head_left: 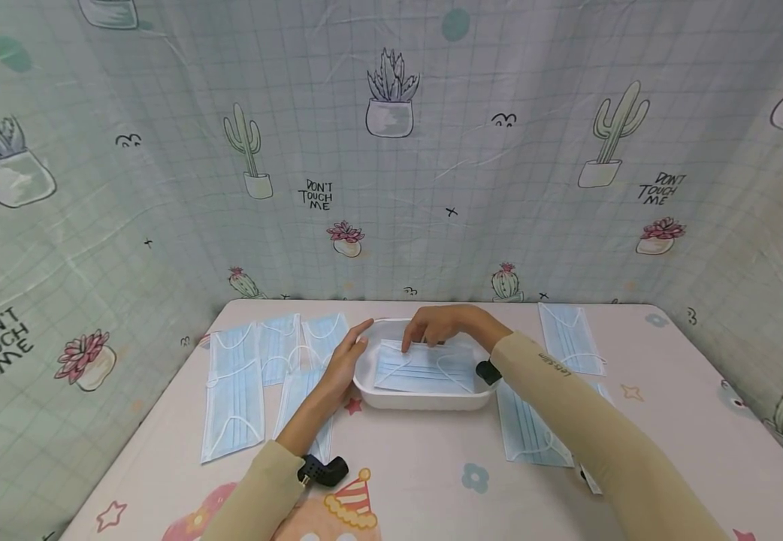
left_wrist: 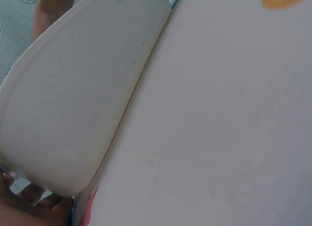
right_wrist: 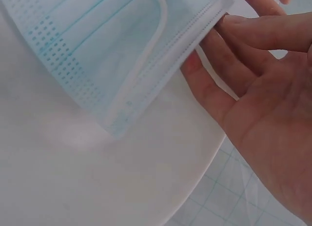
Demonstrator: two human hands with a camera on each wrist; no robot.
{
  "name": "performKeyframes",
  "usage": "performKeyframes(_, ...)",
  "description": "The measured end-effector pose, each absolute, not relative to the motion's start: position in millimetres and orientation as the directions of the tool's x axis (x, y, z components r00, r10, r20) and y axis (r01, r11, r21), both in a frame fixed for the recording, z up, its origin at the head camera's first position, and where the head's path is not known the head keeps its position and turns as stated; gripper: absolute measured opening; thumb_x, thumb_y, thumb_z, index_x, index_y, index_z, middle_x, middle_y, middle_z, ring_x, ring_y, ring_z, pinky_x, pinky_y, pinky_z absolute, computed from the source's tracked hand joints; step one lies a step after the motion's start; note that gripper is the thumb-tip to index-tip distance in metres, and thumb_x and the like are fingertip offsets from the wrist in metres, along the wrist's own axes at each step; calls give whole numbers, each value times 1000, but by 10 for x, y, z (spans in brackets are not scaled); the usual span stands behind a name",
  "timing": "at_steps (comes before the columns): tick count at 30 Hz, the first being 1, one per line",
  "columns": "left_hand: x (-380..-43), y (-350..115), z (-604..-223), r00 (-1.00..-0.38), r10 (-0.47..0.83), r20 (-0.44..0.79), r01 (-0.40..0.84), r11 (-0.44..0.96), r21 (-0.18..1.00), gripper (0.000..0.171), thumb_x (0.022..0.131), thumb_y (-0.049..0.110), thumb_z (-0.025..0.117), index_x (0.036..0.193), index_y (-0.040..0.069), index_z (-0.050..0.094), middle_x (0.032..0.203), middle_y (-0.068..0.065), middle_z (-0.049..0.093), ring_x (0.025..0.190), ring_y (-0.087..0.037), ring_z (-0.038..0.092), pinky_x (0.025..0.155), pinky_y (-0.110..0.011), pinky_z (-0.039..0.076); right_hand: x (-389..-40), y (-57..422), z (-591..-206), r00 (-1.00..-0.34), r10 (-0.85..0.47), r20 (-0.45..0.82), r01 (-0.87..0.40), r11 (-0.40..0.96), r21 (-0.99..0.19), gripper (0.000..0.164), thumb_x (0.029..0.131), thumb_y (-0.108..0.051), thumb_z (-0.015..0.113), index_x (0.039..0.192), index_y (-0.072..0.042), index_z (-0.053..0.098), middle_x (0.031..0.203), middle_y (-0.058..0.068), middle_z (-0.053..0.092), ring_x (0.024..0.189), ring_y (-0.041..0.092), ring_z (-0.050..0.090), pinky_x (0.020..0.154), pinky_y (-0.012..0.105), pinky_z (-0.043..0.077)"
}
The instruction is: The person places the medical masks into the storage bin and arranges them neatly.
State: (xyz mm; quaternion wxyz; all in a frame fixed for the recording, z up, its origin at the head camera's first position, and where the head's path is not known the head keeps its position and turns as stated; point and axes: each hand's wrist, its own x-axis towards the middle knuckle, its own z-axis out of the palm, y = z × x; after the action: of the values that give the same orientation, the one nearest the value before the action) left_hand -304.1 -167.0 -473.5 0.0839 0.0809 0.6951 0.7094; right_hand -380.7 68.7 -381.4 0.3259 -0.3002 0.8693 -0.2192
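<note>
A white plastic basin (head_left: 425,402) stands on the table with a blue pleated face mask (head_left: 394,368) lying inside it, white ear loops on top. My right hand (head_left: 439,324) reaches over the basin and pinches the mask's far edge. In the right wrist view the thumb lies over the mask's white border, with fingers beneath it. My left hand (head_left: 343,361) holds the basin's left end, thumb at the rim. The left wrist view shows its fingers (left_wrist: 29,209) bent around the end of the basin wall.
Several blue face masks (head_left: 232,391) lie flat left of the basin, one partly under my left forearm. More masks (head_left: 570,338) lie on the right, some partly covered by my right sleeve (head_left: 567,398). A printed curtain (head_left: 432,173) encloses the table (head_left: 418,466).
</note>
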Motion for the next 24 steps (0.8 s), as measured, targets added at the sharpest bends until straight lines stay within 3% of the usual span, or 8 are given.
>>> performKeyframes(8,-3034,-1666,-4732,-973,230,-9,-14,-18,1000,47,113,28,34,160,29,36,166,-9,30,150,-35,34,123,-57,29,-3772,693,-3816,-620,-619,-482,-302,755,-582,54,90,4,52,136,-23,67,152,11,56,134,30,56,109,49,51)
performKeyframes(14,-3033,-1662,-4734,-974,225,-11,-16,-19,1000,47,113,28,34,160,28,36,166,-9,30,150,-34,34,122,-56,29,-3741,699,-3829,-618,-618,-486,-261,745,-614,56,91,3,50,142,-18,61,153,12,55,141,32,52,114,54,45)
performKeyframes(20,-3033,-1654,-4718,-977,214,-21,-24,-13,1000,47,112,29,35,159,30,37,165,-9,33,149,-34,34,123,-57,28,-3745,755,-3797,-610,-649,-455,-293,718,-631,54,91,1,53,143,-12,60,150,11,58,138,30,56,113,52,47)
performKeyframes(24,-3034,-1663,-4725,-977,212,-19,-22,-10,1000,47,113,29,35,160,29,36,165,-11,33,150,-34,34,123,-58,27,-3729,827,-3731,-613,-676,-409,-302,679,-669,49,94,0,53,142,-5,58,144,17,62,130,31,61,108,50,52)
